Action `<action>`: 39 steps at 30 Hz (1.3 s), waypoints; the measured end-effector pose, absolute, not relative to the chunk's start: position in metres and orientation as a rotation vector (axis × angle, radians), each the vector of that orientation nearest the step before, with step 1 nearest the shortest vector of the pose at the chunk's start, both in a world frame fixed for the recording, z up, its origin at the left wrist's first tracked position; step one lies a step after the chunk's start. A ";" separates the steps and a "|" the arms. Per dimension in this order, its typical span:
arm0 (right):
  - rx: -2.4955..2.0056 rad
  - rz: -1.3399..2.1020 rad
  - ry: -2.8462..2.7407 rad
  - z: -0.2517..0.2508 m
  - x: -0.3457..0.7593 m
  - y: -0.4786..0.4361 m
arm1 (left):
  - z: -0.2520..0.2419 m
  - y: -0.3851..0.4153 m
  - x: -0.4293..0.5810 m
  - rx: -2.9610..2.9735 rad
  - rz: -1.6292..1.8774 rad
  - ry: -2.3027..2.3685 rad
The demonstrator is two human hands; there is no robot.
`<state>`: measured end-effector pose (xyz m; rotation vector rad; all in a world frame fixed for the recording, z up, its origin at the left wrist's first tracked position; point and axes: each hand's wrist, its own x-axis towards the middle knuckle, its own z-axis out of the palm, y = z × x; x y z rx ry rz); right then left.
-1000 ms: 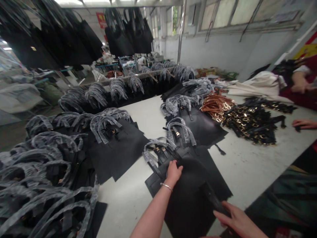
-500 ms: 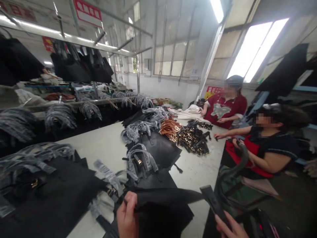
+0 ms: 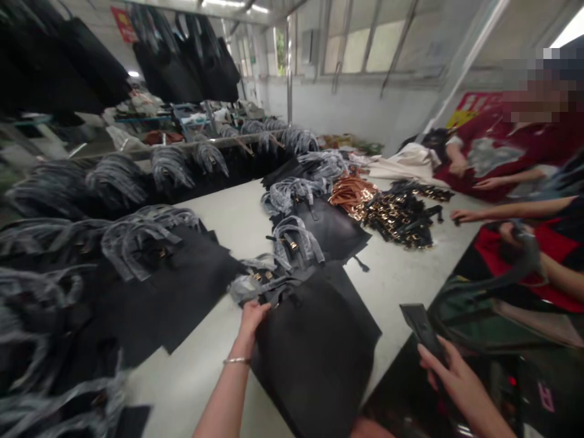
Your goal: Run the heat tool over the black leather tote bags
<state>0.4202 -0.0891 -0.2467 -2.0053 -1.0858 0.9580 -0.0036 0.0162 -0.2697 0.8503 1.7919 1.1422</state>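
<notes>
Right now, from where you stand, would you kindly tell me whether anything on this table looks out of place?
The tan leather straps stand out: they are the only brown batch on the white table, lying beside a pile of black straps among black bags.

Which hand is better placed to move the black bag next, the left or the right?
Left, probably: the left hand rests on the black leather bag, while the right hand holds a dark strap out past the table edge.

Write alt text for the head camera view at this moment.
The left hand holds a black leather tote on a white table, while the right hand holds a flat black strap end. Black bags with wrapped handles and gold-buckled straps lie nearby.
</notes>
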 end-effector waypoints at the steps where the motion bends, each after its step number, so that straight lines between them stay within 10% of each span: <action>1: -1.993 1.009 -1.108 -0.249 0.414 -0.087 | -0.275 0.015 -0.009 0.829 1.161 1.891; 13: -1.846 1.533 -1.636 -0.272 0.306 -0.045 | -0.319 -0.077 0.080 1.757 1.102 2.371; 39: -1.849 1.748 -1.487 -0.278 0.273 0.032 | -0.344 -0.082 0.075 2.096 0.563 1.769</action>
